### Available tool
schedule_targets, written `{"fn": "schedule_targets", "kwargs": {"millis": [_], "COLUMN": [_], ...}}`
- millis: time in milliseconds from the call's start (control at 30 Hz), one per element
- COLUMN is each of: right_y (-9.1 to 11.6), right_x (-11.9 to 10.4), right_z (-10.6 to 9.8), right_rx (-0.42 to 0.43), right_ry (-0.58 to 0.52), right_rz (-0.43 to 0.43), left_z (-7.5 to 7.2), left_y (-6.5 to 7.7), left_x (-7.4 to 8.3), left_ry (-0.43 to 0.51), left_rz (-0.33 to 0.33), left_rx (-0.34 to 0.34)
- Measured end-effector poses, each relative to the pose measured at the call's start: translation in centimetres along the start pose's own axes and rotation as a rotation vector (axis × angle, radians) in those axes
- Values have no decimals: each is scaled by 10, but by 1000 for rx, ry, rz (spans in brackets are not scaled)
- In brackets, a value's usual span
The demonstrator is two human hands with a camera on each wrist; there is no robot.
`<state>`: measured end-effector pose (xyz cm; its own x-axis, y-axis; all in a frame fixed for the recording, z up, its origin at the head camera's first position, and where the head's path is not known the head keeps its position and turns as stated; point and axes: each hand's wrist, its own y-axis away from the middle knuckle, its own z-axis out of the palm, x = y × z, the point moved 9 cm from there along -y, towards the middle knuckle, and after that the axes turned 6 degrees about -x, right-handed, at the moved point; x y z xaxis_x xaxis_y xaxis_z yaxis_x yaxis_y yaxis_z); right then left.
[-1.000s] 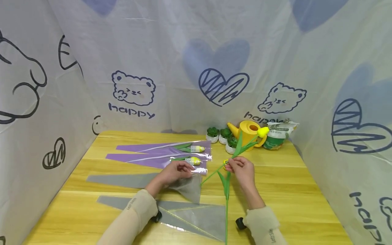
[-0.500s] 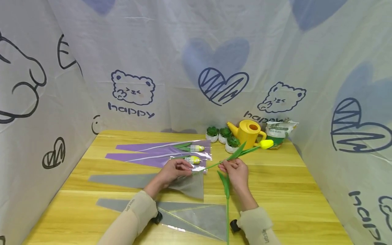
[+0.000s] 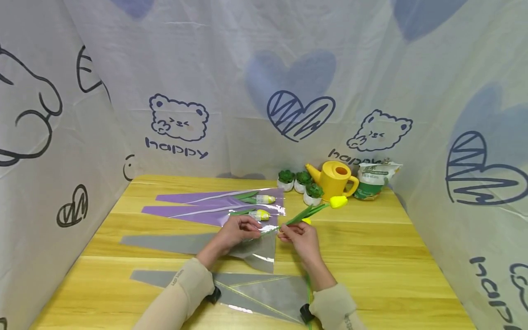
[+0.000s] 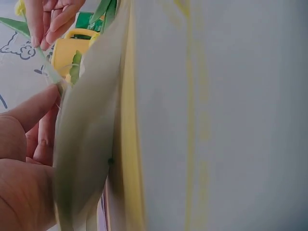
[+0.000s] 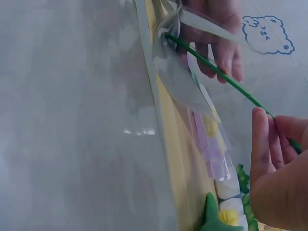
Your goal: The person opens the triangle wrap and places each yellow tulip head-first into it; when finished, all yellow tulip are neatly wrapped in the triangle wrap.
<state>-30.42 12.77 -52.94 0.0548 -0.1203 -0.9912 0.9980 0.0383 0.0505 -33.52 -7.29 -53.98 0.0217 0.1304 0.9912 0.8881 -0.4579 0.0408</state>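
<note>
My right hand (image 3: 303, 240) pinches the green stem of a yellow artificial tulip (image 3: 338, 202) below its leaves. The bloom points to the back right. In the right wrist view the tulip's stem (image 5: 219, 73) runs into the mouth of a clear grey flower sleeve (image 5: 180, 79). My left hand (image 3: 238, 233) pinches the upper edge of that sleeve, whose mouth gapes in the left wrist view. A second yellow tulip (image 3: 306, 221) lies under my right hand and forearm, mostly hidden. Nearer to me a flat grey sleeve (image 3: 268, 295) with yellow lines lies on the table.
Behind my left hand lie two purple sleeves (image 3: 165, 211), each with a yellow tulip inside. At the back right stand several small potted succulents (image 3: 286, 179), a yellow watering can (image 3: 335, 181) and a green and white bag (image 3: 371, 181). Printed cloth (image 3: 235, 137) surrounds the wooden table (image 3: 392, 256).
My right hand has moved left and nearer to the sleeve, carrying the tulip. Its stem end, outside at first, is now within the sleeve's mouth. My left hand has hardly moved.
</note>
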Motion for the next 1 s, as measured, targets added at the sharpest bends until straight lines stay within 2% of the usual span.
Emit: {"fn": "schedule_targets", "kwargs": {"millis": [367,500,667,800,933,1000], "right_y": [3,4,6,5,4,3], "right_x": [10,13,16,19,19,19], "right_z": [2,7,16,23,28,29], "right_rx": [-11,-54,-103,-136,-168,-169], "right_ry": [-47,-37,0,8,18,18], "right_rz": [15,25,75,110,113,111], "left_z": [1,3,6,7,9,10], "left_y": [5,7,8,6,5,6], "left_x": [-2,2,8,11,15,19], "left_ry": [22,22,-19,-15,-19,-56], "left_rz": [-19,1,22,44,66,86], "left_rx": [8,7,14,12,-9,-30]}}
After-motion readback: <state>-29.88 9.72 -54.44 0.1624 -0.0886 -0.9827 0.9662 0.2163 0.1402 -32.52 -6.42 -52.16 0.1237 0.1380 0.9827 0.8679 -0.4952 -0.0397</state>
